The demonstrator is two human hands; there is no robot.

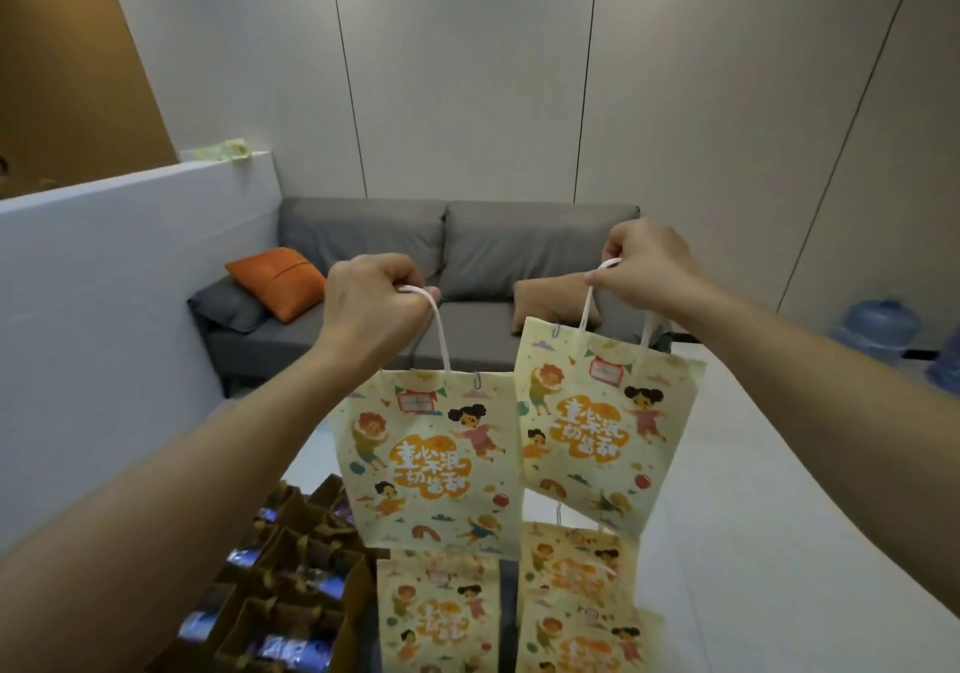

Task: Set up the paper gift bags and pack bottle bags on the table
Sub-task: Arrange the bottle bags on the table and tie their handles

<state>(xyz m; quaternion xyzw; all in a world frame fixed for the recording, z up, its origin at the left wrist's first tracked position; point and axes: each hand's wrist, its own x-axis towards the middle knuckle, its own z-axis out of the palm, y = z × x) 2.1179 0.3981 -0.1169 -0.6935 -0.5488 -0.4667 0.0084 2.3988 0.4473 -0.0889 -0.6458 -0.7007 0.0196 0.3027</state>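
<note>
both arms raised, left hand (371, 308) and right hand (644, 267) each with fingers curled round a handle, gift bags (431, 459) hanging above the tabletop (779, 542), contents unseen.

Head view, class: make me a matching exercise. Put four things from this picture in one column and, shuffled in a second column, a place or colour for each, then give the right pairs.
Column 1
1. left hand
2. right hand
3. orange cushion
4. brown bottle bags

Column 2
A. lies on the grey sofa
B. holds the higher paper gift bag by its handle
C. stand at the lower left
D. holds the lower paper gift bag by its handle

Pairs: 1-D, 2-B, 3-A, 4-C
</note>
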